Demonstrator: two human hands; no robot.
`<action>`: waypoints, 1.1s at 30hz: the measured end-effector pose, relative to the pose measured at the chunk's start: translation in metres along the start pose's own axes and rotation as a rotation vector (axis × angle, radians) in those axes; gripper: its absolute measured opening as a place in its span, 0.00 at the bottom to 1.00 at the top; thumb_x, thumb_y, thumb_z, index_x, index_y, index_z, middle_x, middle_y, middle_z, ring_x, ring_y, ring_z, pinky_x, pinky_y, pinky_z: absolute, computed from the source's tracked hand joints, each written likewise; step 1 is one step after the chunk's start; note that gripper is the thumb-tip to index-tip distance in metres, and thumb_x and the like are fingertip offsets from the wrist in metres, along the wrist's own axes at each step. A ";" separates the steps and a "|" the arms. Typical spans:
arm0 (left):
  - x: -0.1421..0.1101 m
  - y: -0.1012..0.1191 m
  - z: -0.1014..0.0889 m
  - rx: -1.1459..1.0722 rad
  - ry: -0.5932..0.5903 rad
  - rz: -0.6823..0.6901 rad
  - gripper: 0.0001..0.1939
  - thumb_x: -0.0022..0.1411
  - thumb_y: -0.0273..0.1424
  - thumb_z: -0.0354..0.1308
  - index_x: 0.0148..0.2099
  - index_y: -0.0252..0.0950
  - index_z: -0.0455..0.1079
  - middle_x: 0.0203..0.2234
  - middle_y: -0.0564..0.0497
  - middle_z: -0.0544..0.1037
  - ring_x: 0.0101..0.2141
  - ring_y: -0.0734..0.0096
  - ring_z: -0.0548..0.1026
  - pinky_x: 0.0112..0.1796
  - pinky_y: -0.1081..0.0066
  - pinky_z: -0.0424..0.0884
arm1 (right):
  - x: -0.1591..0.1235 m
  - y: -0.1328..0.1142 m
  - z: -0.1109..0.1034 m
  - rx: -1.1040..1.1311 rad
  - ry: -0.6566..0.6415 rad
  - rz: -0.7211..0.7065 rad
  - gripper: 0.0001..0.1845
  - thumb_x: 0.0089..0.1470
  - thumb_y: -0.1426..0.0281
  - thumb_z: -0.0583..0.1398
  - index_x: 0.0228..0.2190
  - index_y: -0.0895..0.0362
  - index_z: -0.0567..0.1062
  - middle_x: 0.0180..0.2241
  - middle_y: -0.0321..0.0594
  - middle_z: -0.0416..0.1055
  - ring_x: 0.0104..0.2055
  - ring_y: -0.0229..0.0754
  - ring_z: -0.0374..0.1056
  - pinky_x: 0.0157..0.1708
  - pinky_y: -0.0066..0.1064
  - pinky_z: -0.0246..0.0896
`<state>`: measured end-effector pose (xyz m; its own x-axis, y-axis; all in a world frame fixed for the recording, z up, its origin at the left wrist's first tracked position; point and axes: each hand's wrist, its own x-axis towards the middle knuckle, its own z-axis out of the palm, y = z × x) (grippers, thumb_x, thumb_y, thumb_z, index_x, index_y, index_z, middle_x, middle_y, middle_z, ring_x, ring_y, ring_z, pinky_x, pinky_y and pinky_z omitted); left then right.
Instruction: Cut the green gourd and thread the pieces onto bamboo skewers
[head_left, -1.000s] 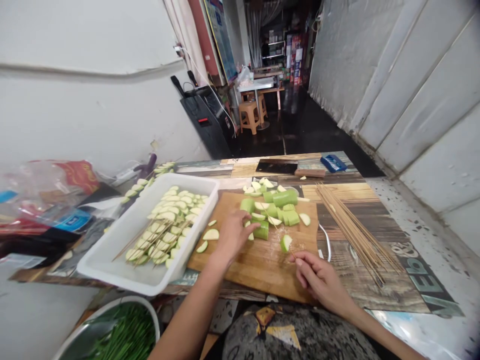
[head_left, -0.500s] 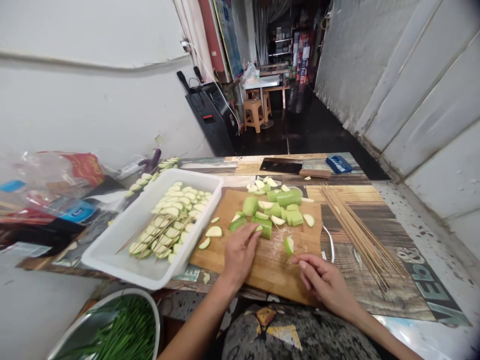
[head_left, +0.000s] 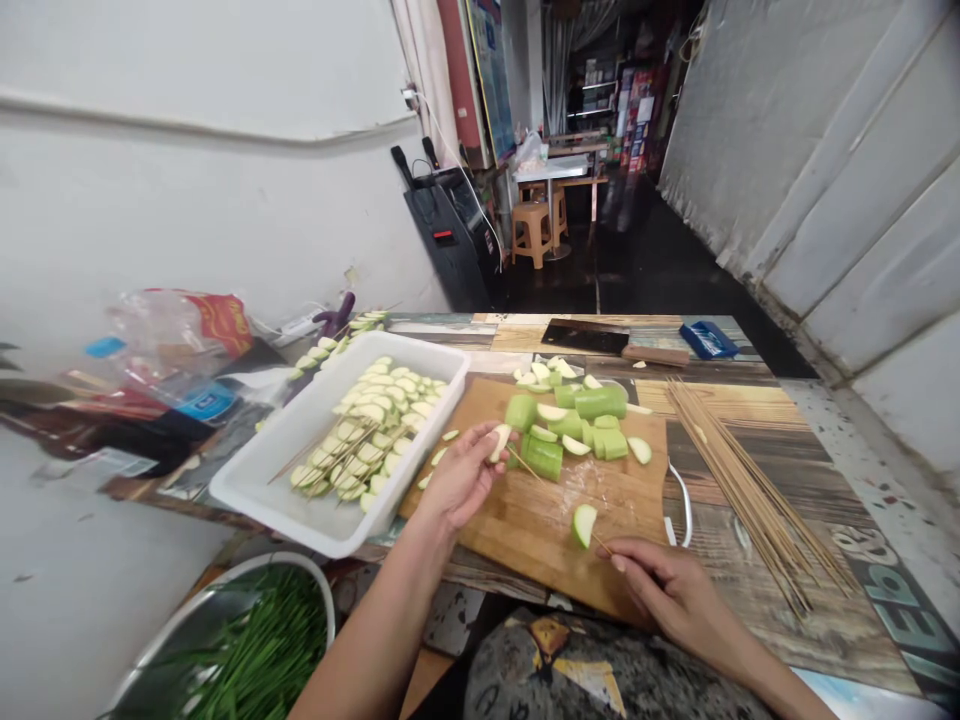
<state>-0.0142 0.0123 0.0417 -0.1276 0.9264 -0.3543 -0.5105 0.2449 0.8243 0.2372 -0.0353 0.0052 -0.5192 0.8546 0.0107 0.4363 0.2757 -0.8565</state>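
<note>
My left hand (head_left: pixel 463 478) pinches a half-round zucchini slice (head_left: pixel 500 442) above the left part of the wooden cutting board (head_left: pixel 517 555). In my right hand (head_left: pixel 664 580), over the board's near right corner, is a thin bamboo skewer (head_left: pixel 602 544). A green-edged zucchini slice (head_left: pixel 584 525) sits on the skewer's tip. Several zucchini chunks (head_left: pixel 600 403) and cut pieces lie toward the back of the board. A thin stick (head_left: pixel 529 466) shows beside my left fingers; I cannot tell whether it touches the held slice.
Left of the board stands a white plastic tub (head_left: pixel 247 485) with skewered slices. Loose skewers (head_left: pixel 739 490) lie to the right. A cleaver (head_left: pixel 585 337) and a blue tray (head_left: pixel 708 340) are at the back. Below left is a metal bowl (head_left: pixel 330 600) of green stalks.
My left hand has lifted a slice from beside the chunks and turned palm upward. My right hand still holds the skewer with its slice. The view has shifted left.
</note>
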 end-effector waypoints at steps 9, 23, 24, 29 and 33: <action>-0.004 0.006 0.001 -0.069 0.079 0.010 0.11 0.53 0.18 0.55 0.41 0.28 0.69 0.34 0.46 0.75 0.32 0.78 0.74 0.36 0.80 0.70 | 0.003 0.000 0.001 0.010 0.042 -0.008 0.14 0.55 0.66 0.52 0.36 0.55 0.77 0.27 0.39 0.76 0.28 0.41 0.71 0.31 0.30 0.66; -0.003 0.000 -0.001 -0.188 0.135 -0.003 0.09 0.55 0.18 0.54 0.40 0.26 0.68 0.34 0.40 0.77 0.37 0.64 0.76 0.41 0.68 0.73 | 0.000 0.002 0.003 -0.003 0.045 -0.003 0.14 0.55 0.66 0.53 0.37 0.54 0.77 0.33 0.41 0.77 0.34 0.43 0.72 0.34 0.31 0.68; -0.003 0.000 0.000 -0.185 0.130 -0.012 0.10 0.55 0.18 0.54 0.41 0.26 0.68 0.34 0.40 0.77 0.37 0.63 0.76 0.41 0.67 0.73 | 0.000 0.001 0.003 -0.007 0.047 -0.005 0.14 0.55 0.66 0.53 0.37 0.54 0.77 0.33 0.41 0.77 0.33 0.43 0.73 0.34 0.31 0.68; -0.005 0.000 0.001 -0.169 0.117 -0.025 0.10 0.54 0.19 0.55 0.42 0.26 0.67 0.34 0.39 0.77 0.38 0.62 0.76 0.43 0.65 0.72 | 0.000 0.000 0.002 0.000 0.058 0.004 0.14 0.54 0.65 0.53 0.37 0.54 0.77 0.34 0.41 0.77 0.34 0.44 0.73 0.34 0.33 0.68; -0.005 -0.001 0.000 -0.172 0.107 -0.032 0.10 0.54 0.20 0.56 0.41 0.27 0.67 0.36 0.39 0.77 0.39 0.60 0.75 0.44 0.61 0.71 | 0.000 0.000 0.002 0.013 0.066 0.008 0.14 0.54 0.66 0.53 0.38 0.53 0.77 0.35 0.40 0.77 0.35 0.44 0.73 0.35 0.33 0.68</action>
<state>-0.0130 0.0077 0.0427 -0.1940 0.8807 -0.4322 -0.6522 0.2133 0.7274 0.2356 -0.0364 0.0038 -0.4659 0.8841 0.0371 0.4303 0.2630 -0.8635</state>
